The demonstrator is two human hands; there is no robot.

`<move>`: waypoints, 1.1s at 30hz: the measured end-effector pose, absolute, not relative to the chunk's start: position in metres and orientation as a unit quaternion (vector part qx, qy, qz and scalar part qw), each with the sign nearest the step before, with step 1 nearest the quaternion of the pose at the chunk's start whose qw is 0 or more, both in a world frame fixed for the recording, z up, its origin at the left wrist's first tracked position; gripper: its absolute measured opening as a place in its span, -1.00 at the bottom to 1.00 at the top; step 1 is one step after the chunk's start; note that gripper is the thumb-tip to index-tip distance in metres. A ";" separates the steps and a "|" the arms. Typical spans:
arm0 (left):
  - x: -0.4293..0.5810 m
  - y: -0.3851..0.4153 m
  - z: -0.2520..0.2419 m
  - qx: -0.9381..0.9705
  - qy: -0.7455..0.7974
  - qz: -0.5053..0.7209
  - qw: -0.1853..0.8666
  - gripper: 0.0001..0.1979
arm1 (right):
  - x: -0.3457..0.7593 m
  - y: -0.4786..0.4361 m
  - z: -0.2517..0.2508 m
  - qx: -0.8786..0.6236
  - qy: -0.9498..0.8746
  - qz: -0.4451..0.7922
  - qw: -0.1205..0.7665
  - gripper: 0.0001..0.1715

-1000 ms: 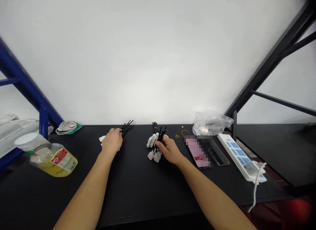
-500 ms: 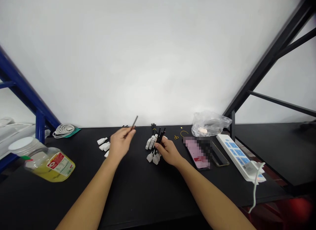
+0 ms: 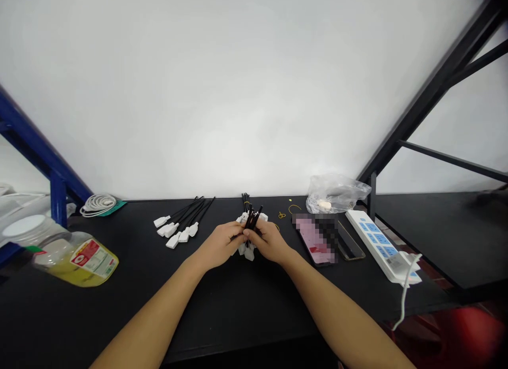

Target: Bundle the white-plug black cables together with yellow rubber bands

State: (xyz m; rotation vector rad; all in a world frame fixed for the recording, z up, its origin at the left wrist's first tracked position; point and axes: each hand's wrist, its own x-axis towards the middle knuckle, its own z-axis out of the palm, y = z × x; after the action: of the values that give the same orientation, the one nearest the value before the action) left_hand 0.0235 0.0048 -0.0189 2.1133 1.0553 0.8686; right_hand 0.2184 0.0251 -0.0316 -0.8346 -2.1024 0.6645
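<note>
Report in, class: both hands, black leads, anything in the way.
Left hand and right hand: together, closed on black leads. White ends below. Banded bundle close behind; nothing visibly blocking.

A bunch of black cables (image 3: 251, 221) stands slightly tilted, white plugs (image 3: 248, 252) downward; loose matching cables (image 3: 184, 217) lie fanned out, left.

- The table (image 3: 238, 316) is black
- On its left side lie a plastic jar (image 3: 89, 260) and a coiled white cable (image 3: 98, 205)
- Farther inward lie black cables with white connectors (image 3: 172, 230)
- On its right side lie a phone (image 3: 315, 239) and a power strip (image 3: 383, 247)
</note>
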 end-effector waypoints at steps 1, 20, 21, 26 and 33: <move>0.024 0.005 -0.020 0.795 0.399 0.326 0.319 -0.80 | 0.218 0.025 -0.032 -0.334 -0.823 0.256 0.382 -0.78; -0.017 0.024 -0.017 0.719 0.496 0.330 0.358 -0.53 | 0.214 0.021 -0.030 -0.340 -0.829 0.260 0.359 -0.79; -0.029 0.029 -0.018 0.700 0.555 0.340 0.295 -0.56 | 0.215 0.022 -0.031 -0.345 -0.828 0.259 0.358 -0.79; -0.069 0.047 -0.031 0.624 0.762 0.151 0.082 -0.62 | 0.215 0.023 -0.033 -0.360 -0.825 0.258 0.352 -0.77; -0.069 0.047 -0.033 0.608 0.782 0.108 0.086 -0.66 | 0.216 0.023 -0.034 -0.360 -0.822 0.263 0.355 -0.76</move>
State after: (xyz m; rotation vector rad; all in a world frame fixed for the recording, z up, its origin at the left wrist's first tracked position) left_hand -0.0692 0.0469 -0.0330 1.8138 2.3298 0.3217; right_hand 0.2157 0.0232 -0.0336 -0.9293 -2.1225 0.6804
